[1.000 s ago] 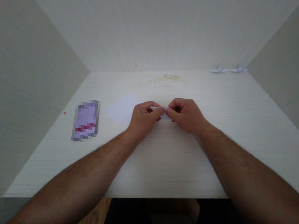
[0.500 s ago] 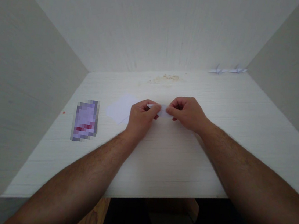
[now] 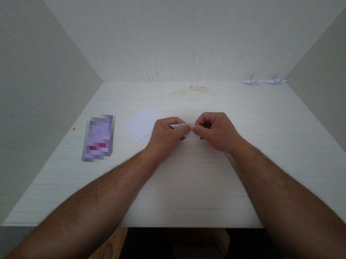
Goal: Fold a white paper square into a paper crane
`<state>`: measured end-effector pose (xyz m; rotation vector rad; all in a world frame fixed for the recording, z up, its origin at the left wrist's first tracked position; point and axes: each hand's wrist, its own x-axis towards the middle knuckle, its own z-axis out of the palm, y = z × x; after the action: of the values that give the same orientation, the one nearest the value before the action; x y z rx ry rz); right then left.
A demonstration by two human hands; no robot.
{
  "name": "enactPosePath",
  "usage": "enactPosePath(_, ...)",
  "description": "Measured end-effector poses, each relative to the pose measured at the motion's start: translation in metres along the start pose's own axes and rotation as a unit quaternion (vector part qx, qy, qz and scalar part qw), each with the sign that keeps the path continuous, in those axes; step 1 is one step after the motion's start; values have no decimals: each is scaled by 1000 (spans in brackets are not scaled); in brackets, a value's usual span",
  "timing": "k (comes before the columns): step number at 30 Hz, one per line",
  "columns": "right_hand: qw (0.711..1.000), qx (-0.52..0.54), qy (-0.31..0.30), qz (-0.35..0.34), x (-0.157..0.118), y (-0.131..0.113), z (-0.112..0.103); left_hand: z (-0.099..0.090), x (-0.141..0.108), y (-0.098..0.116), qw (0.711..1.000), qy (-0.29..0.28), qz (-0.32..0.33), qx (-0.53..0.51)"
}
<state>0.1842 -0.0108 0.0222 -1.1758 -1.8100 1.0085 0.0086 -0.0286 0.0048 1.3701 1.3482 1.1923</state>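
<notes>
Between my two hands is a small piece of folded white paper (image 3: 194, 133), much of it hidden by my fingers. My left hand (image 3: 168, 133) pinches it with thumb and fingers, and a pointed end sticks out past the index finger. From the other side, my right hand (image 3: 213, 128) grips the paper's right part, thumb against fingertips. The thumbs nearly meet. Behind my left hand, flat white sheets of paper (image 3: 139, 125) lie on the table, partly covered by that hand.
A blurred purple packet (image 3: 99, 138) lies on the white table (image 3: 196, 193) at the left. Folded white paper pieces (image 3: 263, 81) rest against the back wall at the right. A brownish stain (image 3: 194, 89) marks the table's rear. Walls enclose three sides.
My left hand has shifted slightly right along the paper, bringing its thumb close to the right thumb. Less of the paper shows between the hands. My right hand has barely moved.
</notes>
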Motion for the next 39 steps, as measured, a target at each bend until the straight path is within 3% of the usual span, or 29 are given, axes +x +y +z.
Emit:
enactPosePath(5, 999, 24, -5, 22, 1, -3, -2, 0, 3, -3, 1000, -11, -5, -15)
enactPosePath(10, 999, 28, 6, 42, 1, -3, -2, -2, 3, 0, 999, 5, 1, 33)
enactPosePath(18, 1000, -13, 11, 0, 0, 0, -1, 1, -1, 5, 999, 0, 14, 52)
enactPosePath(26, 999, -30, -11, -1, 2, 0, -4, 4, 1, 4, 999, 26, 27, 14)
enactPosePath(31, 999, -51, 6, 8, 4, 8, -5, 5, 1, 7, 999, 47, 16, 15)
enactPosePath(39, 999, -53, -6, 1, 0, 6, -4, 1, 0, 13, 996, -6, 25, 83)
